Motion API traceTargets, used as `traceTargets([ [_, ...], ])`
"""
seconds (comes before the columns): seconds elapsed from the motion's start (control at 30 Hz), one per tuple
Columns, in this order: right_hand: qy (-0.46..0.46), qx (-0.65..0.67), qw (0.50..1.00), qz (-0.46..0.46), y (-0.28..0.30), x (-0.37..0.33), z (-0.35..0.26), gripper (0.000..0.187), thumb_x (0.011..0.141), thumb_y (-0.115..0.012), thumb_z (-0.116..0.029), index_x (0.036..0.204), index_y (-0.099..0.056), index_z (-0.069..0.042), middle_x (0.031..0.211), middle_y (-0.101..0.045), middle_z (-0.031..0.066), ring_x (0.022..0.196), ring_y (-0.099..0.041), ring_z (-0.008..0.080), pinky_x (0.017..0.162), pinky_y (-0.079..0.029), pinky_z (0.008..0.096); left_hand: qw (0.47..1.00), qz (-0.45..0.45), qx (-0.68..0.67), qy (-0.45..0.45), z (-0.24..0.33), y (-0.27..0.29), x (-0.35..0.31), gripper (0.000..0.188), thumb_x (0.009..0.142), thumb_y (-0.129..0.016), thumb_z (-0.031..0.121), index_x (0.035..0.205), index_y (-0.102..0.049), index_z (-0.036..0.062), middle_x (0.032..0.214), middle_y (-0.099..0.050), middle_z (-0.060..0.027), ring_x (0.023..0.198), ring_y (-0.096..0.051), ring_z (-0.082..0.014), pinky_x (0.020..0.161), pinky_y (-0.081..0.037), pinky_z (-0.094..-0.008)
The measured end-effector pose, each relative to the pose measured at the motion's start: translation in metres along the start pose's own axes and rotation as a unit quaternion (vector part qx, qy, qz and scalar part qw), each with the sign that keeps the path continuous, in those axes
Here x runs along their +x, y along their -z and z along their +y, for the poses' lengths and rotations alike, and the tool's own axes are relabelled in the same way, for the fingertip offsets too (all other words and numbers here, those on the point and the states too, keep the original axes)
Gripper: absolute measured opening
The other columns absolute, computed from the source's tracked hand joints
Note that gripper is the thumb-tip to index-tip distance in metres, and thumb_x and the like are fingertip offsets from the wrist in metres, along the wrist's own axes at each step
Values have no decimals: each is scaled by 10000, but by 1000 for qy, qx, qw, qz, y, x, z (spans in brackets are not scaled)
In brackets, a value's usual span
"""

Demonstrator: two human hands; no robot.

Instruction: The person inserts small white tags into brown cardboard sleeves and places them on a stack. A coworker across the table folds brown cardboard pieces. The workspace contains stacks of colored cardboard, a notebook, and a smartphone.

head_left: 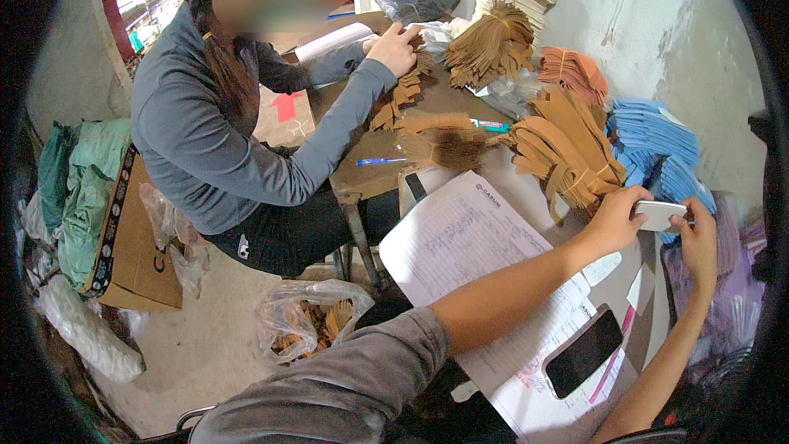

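Both of my hands are raised at the right, beside the blue bundle. My left hand (618, 220) grips one end of a small, flat, whitish object with rounded corners (658, 215). Its other end is pinched in the fingers of my right hand (699, 240); the exact kind of object cannot be made out. Below my left forearm lie printed and handwritten sheets (460, 234). On them rest a dark-screened phone (584, 353) and a thin pink pen (612, 355). Next to my left hand is a rubber-banded bundle of tan strips (567, 160).
Bundled blue pieces (653, 144), orange pieces (573, 74) and a fanned brown bundle (491, 45) line the wall. A co-worker in grey (238, 131) handles brown pieces across the table. A blue pen (381, 162) lies there. A plastic bag of scraps (316, 321) and a carton (144, 238) stand on the floor.
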State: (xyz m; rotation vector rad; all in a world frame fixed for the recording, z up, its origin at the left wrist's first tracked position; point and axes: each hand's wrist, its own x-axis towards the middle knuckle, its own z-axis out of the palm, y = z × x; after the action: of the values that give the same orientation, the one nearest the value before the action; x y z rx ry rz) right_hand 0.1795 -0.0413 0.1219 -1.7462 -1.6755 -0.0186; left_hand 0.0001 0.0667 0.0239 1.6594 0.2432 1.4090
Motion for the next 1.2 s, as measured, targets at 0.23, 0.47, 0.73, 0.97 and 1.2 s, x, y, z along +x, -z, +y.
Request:
traceTargets([
  [0.23,-38,-32,999,-10,8,2,-1,151,912,-657,-90,986,-574,13,830,-606,70,756,-560,148,689,-464,312,1000,-5,15,19,8,5,1,209,789,-731,-22,975,-637,-21,883,-651,-185,793,-651,-308,734,-513,-400],
  [0.47,-25,28,999,-34,14,0,4,124,960,-615,-109,990,-566,2,833,-572,34,795,-525,121,712,-441,281,1000,8,8,5,14,6,2,204,786,-728,-38,966,-632,-28,829,-658,-158,747,-664,-260,684,-522,-367],
  [0.73,-29,112,992,-45,19,-2,-8,94,979,-580,-123,993,-572,-30,871,-556,1,840,-506,101,765,-429,244,996,30,-70,47,20,12,6,259,808,-716,-50,1054,-640,-22,881,-707,-144,821,-710,-190,742,-563,-325],
  [0.97,-15,152,985,-75,27,-6,-14,102,1002,-562,-159,990,-574,-59,895,-543,-24,829,-475,81,728,-392,243,992,69,-80,70,18,12,10,272,811,-726,-50,1072,-652,-29,894,-717,-141,839,-714,-207,774,-565,-327],
  [1.2,23,73,997,-22,33,-1,-3,108,986,-608,-156,965,-559,-62,893,-526,-24,817,-452,70,721,-369,230,992,91,-58,73,20,12,10,268,805,-745,-35,1058,-657,-25,892,-717,-136,840,-709,-196,773,-561,-312],
])
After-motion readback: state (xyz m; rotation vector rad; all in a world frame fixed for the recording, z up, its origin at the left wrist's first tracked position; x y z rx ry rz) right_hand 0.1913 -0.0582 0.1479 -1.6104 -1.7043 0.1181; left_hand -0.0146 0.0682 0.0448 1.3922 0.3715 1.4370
